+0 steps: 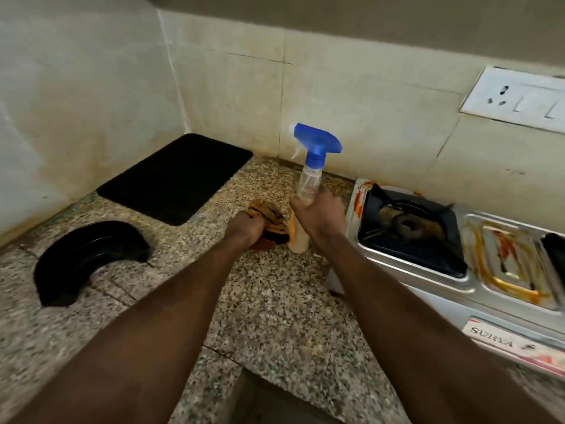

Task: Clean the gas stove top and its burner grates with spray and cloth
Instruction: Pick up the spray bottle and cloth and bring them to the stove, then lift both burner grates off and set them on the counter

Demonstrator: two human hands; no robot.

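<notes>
A clear spray bottle (309, 179) with a blue trigger head stands upright on the granite counter, just left of the stove. My right hand (319, 214) is wrapped around its middle. My left hand (244, 229) is closed on an orange and brown striped cloth (269, 214) resting on the counter beside the bottle. The steel gas stove (428, 289) sits at the right, streaked with orange-red stains. A black burner grate (409, 228) sits over its left burner.
A black mat (175, 175) lies in the back corner of the granite counter (275, 307). A curved black object (88, 255) rests at the left. A white socket and switch plate (516, 99) is on the tiled wall above the stove.
</notes>
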